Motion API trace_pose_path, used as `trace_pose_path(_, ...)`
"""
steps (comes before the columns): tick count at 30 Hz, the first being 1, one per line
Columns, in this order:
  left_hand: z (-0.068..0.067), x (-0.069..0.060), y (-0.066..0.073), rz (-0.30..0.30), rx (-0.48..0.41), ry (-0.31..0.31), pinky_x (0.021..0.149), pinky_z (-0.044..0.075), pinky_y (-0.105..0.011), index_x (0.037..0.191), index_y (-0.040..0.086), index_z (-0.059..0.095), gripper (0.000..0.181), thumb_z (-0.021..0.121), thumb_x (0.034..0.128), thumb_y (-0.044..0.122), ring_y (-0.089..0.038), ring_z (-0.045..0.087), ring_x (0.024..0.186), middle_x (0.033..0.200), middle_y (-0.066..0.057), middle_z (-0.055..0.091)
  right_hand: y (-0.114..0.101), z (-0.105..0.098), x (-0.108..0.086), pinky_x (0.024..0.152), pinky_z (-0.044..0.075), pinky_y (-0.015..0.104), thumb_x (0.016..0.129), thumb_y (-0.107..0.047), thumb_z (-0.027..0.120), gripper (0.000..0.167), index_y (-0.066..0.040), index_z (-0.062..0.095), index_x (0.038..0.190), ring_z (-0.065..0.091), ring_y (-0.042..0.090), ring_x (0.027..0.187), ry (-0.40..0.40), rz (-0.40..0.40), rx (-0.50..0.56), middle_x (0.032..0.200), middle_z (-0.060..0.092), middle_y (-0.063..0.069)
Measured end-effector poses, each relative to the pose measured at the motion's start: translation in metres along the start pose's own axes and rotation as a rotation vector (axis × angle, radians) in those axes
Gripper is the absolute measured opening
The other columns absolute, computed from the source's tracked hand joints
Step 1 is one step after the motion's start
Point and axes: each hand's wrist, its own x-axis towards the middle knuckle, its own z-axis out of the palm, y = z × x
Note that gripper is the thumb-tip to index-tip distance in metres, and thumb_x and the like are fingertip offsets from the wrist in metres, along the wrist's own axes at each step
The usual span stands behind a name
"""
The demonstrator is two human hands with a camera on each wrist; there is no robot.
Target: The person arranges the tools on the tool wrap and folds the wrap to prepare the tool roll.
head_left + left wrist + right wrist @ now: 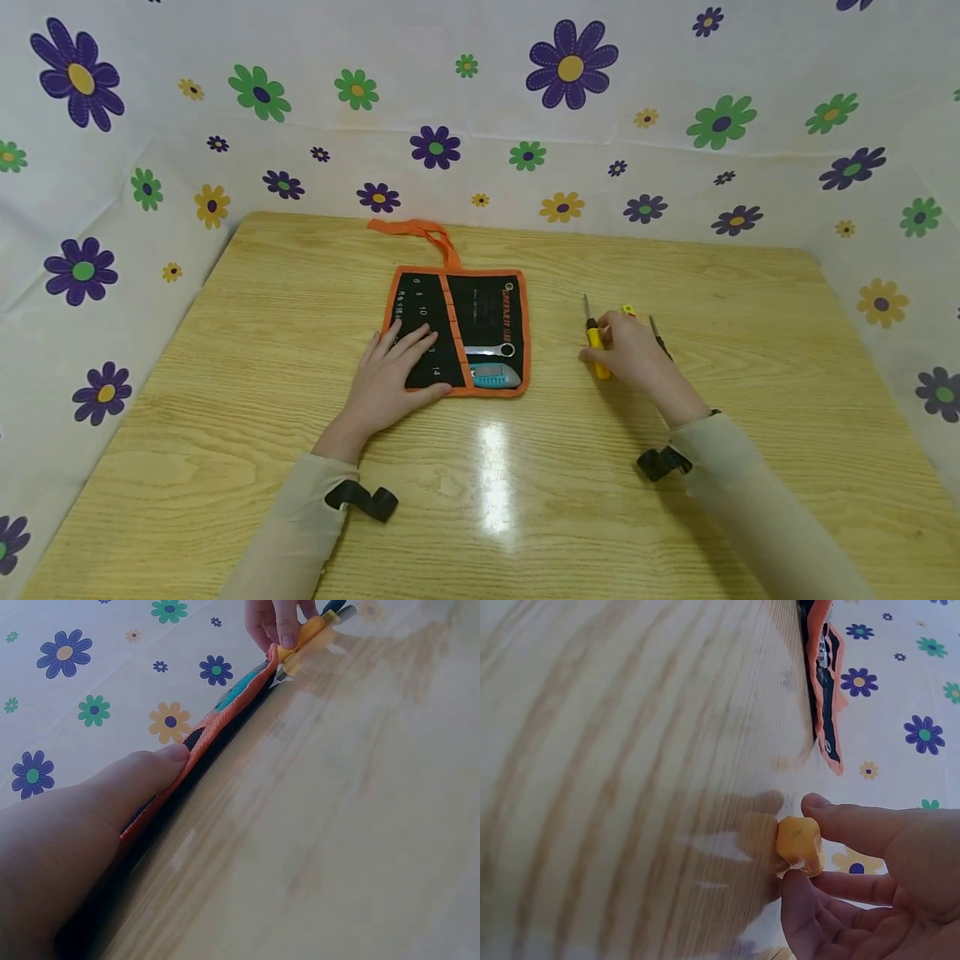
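A black tool pouch (480, 308) with orange trim lies unfolded on the table. My left hand (393, 362) rests on its left part with fingers spread, the thumb (150, 769) along the near edge. A wrench (487, 351) and a teal utility knife (497, 377) sit in the pouch's slots at right. To the right of the pouch, my right hand (633, 350) pinches the yellow handle of a screwdriver (595, 337) between thumb and fingers. The shaft points away from me. In the right wrist view the handle's end (799, 844) shows between thumb and fingers.
Beyond the right hand lie a yellow piece (628, 311) and a thin dark shaft (657, 333), both partly hidden by that hand. Orange ties (420, 229) stretch from the pouch toward the table's back edge. A flowered cloth (480, 108) hangs behind the wooden table (247, 350).
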Motion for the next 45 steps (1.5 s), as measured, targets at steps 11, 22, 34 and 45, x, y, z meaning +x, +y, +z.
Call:
trace_pose_path(11,-0.002,0.000,0.001,-0.005,0.006,-0.004,0.115,0.000,-0.049,0.149,0.022,0.037,0.084,0.056,0.0817,0.069,-0.029,0.008,0.145,0.154,0.003,0.030,0.001,0.000,-0.001,0.058,0.051,0.030,0.091,-0.012,0.064,0.046,0.009,0.045,0.128,0.060,0.026,0.078,-0.001,-0.029,0.020,0.100,0.061,0.023)
trace_pose_path(22,-0.001,0.000,0.001,-0.005,-0.007,-0.002,0.115,0.000,-0.050,0.149,0.023,0.037,0.083,0.054,0.0826,0.069,-0.030,0.009,0.145,0.154,0.003,0.030,-0.011,0.003,0.007,0.064,0.047,0.037,0.090,-0.010,0.063,0.039,0.007,0.053,0.123,0.054,0.027,0.076,0.088,-0.118,-0.018,0.098,0.058,0.019)
trace_pose_path(34,-0.002,0.000,0.001,-0.003,-0.006,-0.007,0.115,0.001,-0.050,0.149,0.022,0.037,0.084,0.055,0.0820,0.070,-0.030,0.008,0.145,0.154,0.002,0.030,-0.034,0.012,0.017,0.082,0.048,0.044,0.089,-0.006,0.066,0.024,0.000,0.064,0.112,0.056,0.030,0.096,0.197,-0.331,-0.119,0.103,0.062,0.016)
trace_pose_path(45,-0.002,0.000,0.001,-0.003,-0.008,-0.004,0.115,0.000,-0.050,0.149,0.022,0.037,0.083,0.055,0.0829,0.068,-0.030,0.009,0.145,0.154,0.002,0.030,-0.049,0.023,0.027,0.090,0.046,0.042,0.089,-0.009,0.068,0.022,-0.007,0.070,0.111,0.056,0.029,0.100,0.189,-0.469,-0.232,0.107,0.065,0.010)
